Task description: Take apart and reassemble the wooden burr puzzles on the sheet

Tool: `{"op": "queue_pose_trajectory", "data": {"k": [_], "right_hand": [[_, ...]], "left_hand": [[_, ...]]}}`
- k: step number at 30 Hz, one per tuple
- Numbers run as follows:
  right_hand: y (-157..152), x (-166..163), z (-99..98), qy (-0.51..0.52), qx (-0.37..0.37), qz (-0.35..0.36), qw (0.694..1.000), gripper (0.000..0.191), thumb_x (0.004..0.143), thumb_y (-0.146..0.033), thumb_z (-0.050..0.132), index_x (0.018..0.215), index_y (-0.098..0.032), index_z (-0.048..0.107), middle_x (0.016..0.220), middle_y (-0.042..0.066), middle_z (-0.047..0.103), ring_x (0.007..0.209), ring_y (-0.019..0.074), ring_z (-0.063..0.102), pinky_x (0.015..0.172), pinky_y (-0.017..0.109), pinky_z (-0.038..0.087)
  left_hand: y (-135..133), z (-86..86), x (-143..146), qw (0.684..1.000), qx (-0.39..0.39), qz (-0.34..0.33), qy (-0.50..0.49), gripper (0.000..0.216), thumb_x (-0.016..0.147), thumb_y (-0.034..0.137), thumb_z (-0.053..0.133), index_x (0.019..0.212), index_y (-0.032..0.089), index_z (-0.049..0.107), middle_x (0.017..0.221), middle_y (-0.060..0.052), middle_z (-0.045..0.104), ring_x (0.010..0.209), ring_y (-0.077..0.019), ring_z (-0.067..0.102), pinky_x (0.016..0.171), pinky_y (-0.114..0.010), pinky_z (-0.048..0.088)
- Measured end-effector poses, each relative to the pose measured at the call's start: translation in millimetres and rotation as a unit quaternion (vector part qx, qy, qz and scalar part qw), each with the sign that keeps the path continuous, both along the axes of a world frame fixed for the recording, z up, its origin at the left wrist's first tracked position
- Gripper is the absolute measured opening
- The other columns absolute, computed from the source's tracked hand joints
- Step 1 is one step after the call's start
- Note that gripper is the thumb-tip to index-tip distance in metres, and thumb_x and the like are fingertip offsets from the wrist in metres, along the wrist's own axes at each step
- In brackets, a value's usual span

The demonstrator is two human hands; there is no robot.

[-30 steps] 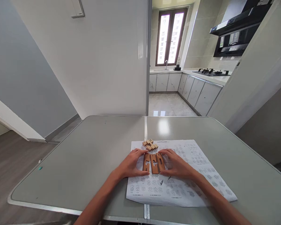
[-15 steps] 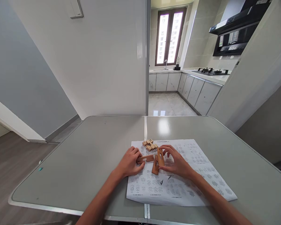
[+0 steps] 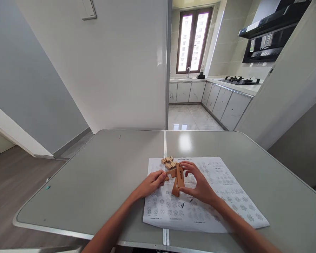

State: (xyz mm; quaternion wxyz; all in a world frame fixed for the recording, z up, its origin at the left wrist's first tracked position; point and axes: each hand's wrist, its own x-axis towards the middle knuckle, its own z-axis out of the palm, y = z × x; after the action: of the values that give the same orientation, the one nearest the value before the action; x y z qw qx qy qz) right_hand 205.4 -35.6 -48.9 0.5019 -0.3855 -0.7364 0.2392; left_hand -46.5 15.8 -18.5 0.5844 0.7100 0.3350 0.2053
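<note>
Over the printed paper sheet (image 3: 200, 220), my left hand (image 3: 153, 182) is closed on the near end of a notched wooden puzzle piece (image 3: 171, 173). Its far end meets, or nearly meets, a slotted wooden puzzle piece (image 3: 180, 179) that stands tilted upright. My right hand (image 3: 200, 185) grips this slotted piece between the thumb below and the fingers above. Partly hidden behind it, a third wooden piece (image 3: 175, 191) leans or lies at a slant. Just beyond the hands sits a cluster of small pale wooden blocks (image 3: 169, 163), close together on the sheet.
The grey folding table (image 3: 116, 165) has a metal seam (image 3: 165, 144) down its middle, partly under the sheet. A small teal bit (image 3: 47, 187) lies near the left edge. Behind the table stand a white wall (image 3: 126, 70) and kitchen cabinets (image 3: 183, 92).
My left hand has lifted the notched piece off the sheet and turned it, bringing it right against the slotted piece. My right hand keeps its grip with little movement. The view has shifted slightly.
</note>
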Motion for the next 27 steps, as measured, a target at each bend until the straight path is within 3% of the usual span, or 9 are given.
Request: {"op": "queue_pose_trajectory", "data": {"k": [4, 11, 19, 27], "right_hand": [[0.3, -0.9, 0.0, 0.025, -0.001, 0.010, 1.000, 0.070, 0.086, -0.046, 0.079, 0.147, -0.032, 0.046, 0.150, 0.013, 0.047, 0.133, 0.0353, 0.052, 0.095, 0.048, 0.058], [-0.9, -2.0, 3.0, 0.091, -0.067, 0.061, 0.992, 0.072, 0.087, -0.051, 0.077, 0.149, -0.035, 0.045, 0.152, 0.011, 0.048, 0.136, 0.0349, 0.052, 0.110, 0.053, 0.050], [-0.7, 0.6, 2.5, 0.124, -0.135, 0.110, 0.977, 0.078, 0.083, -0.057, 0.079, 0.150, -0.034, 0.046, 0.154, 0.012, 0.051, 0.136, 0.0355, 0.055, 0.115, 0.056, 0.044], [1.1, 6.9, 5.7, 0.064, -0.113, 0.120, 0.984, 0.083, 0.084, -0.050, 0.081, 0.156, -0.036, 0.043, 0.154, 0.011, 0.049, 0.136, 0.0352, 0.054, 0.114, 0.055, 0.047]], "left_hand": [[1.4, -2.5, 2.0, 0.993, -0.096, -0.014, -0.065, 0.057, 0.090, 0.075, 0.053, 0.080, 0.021, 0.038, 0.070, 0.008, 0.028, 0.056, -0.0077, 0.021, 0.052, -0.025, 0.018], [4.0, -4.6, -0.9, 0.984, -0.149, -0.029, -0.097, 0.052, 0.092, 0.067, 0.058, 0.078, 0.019, 0.042, 0.066, 0.008, 0.028, 0.056, -0.0078, 0.019, 0.052, -0.027, 0.016], [5.8, -9.6, -1.9, 0.983, -0.154, -0.038, -0.096, 0.054, 0.092, 0.069, 0.057, 0.076, 0.021, 0.038, 0.064, 0.008, 0.030, 0.055, -0.0078, 0.019, 0.054, -0.028, 0.018], [5.5, -4.0, -3.9, 0.986, -0.135, -0.047, -0.081, 0.050, 0.095, 0.065, 0.055, 0.078, 0.020, 0.041, 0.065, 0.007, 0.033, 0.056, -0.0086, 0.022, 0.054, -0.027, 0.019]]}}
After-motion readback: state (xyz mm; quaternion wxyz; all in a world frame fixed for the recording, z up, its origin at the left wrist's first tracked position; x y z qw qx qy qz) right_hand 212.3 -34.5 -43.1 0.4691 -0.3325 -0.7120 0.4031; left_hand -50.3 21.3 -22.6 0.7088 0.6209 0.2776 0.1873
